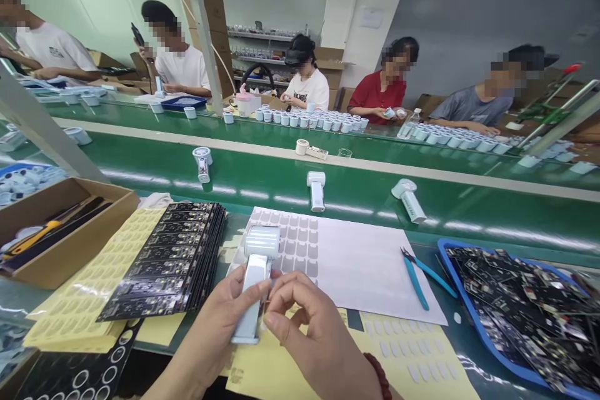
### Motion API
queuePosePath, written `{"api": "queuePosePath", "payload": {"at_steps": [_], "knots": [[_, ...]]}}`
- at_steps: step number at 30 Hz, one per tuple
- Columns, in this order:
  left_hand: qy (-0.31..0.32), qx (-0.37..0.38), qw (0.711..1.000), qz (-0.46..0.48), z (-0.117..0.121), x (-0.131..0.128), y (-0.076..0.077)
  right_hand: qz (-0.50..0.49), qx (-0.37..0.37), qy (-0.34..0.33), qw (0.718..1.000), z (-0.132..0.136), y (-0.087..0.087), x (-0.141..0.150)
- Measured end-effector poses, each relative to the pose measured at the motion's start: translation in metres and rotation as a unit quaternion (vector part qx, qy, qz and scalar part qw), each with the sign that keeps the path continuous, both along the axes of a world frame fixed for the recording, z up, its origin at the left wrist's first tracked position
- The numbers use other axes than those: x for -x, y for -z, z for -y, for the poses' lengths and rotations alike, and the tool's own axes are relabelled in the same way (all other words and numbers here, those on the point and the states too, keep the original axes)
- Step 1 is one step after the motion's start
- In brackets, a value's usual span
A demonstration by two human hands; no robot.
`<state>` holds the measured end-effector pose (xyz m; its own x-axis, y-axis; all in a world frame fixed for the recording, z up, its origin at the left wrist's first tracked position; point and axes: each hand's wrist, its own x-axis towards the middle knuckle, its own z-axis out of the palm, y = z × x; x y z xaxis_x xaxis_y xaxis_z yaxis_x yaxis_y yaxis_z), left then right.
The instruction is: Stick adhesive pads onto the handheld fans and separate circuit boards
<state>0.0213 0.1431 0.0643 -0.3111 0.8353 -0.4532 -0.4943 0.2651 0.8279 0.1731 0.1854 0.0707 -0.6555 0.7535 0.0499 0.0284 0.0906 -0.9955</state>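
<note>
A pale blue handheld fan [261, 242], with a drum-shaped head and a flat handle, is held upright over the bench. My left hand [224, 315] wraps round its handle from the left, thumb across the front. On the other side, my right hand [307, 319] has its thumb and forefinger pinched close to the handle; whatever they hold is too small to make out. Behind the fan lies a white sheet [360, 256] with grey stickers. Under my hands is a yellow sticker sheet [281, 375], with rows of pale oval stickers at its right.
A stack of circuit boards [162, 256] stands left, beside a cardboard box [70, 225] of tools. Teal cutters [415, 278] lie right, near a blue tray [473, 325] of boards. Fans rest on the green conveyor [253, 178]; co-workers sit across it.
</note>
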Motion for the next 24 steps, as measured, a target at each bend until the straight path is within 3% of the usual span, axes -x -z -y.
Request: {"api": "queuePosePath", "payload": {"at_steps": [3, 12, 15, 19, 22, 24], "knots": [[-0.055, 0.026, 0.998, 0.03, -0.008, -0.005, -0.003, 0.036, -0.024, -0.006, 0.999, -0.006, -0.011, 0.003], [-0.039, -0.011, 0.998, 0.053, -0.02, -0.009, -0.009, 0.087, -0.077, -0.008, 0.993, -0.018, -0.015, 0.006], [-0.054, -0.009, 0.996, 0.069, -0.023, -0.011, -0.009, 0.122, -0.174, 0.017, 0.977, -0.018, -0.009, 0.009], [-0.087, 0.041, 0.992, 0.078, -0.034, -0.014, -0.022, 0.106, -0.346, 0.095, 0.927, -0.016, -0.001, 0.015], [-0.065, 0.073, 0.992, 0.074, -0.05, -0.011, -0.04, -0.011, -0.323, 0.168, 0.931, -0.026, 0.0, 0.013], [-0.052, 0.077, 0.995, 0.042, -0.067, -0.002, -0.051, 0.011, -0.275, 0.196, 0.941, -0.043, 0.001, 0.009]]}}
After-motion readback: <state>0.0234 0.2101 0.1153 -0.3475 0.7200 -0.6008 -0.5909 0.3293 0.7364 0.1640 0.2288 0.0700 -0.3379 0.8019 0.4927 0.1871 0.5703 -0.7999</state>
